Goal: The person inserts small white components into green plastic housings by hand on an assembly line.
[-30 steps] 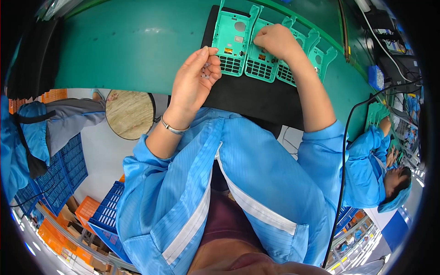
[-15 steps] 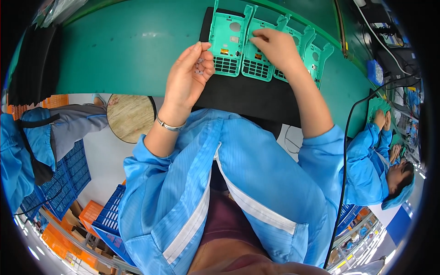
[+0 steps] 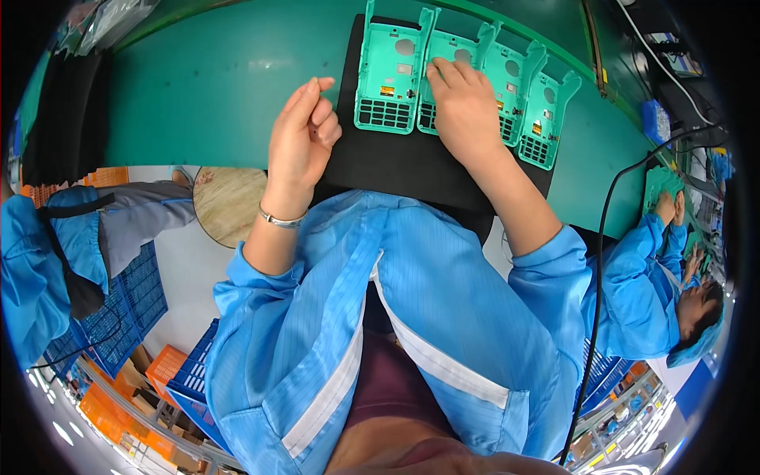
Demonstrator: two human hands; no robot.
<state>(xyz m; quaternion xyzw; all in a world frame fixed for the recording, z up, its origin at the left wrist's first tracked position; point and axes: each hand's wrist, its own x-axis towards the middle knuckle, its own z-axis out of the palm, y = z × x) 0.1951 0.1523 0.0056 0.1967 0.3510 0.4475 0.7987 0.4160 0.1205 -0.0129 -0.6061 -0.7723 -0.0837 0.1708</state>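
Several mint-green plastic housings with grilles and raised side arms lie in a row on a black mat. My right hand rests over the second housing, fingers bent down and tips against its inner face; its thumb and anything pinched are hidden. Left of it, the first housing lies uncovered. The third housing is partly behind my right hand, and the fourth housing lies at the right end. My left hand hovers left of the row, curled closed; its small clear pieces, visible earlier, are hidden now.
The black mat covers part of the green table. A black cable hangs at my right. Beyond it a co-worker handles a green part. A round stool, another person and blue crates are at left.
My left hand has drawn away left from the first housing and curled its fingers tighter. My right hand has shifted slightly left and down, its fingertips now pressed against the second housing.
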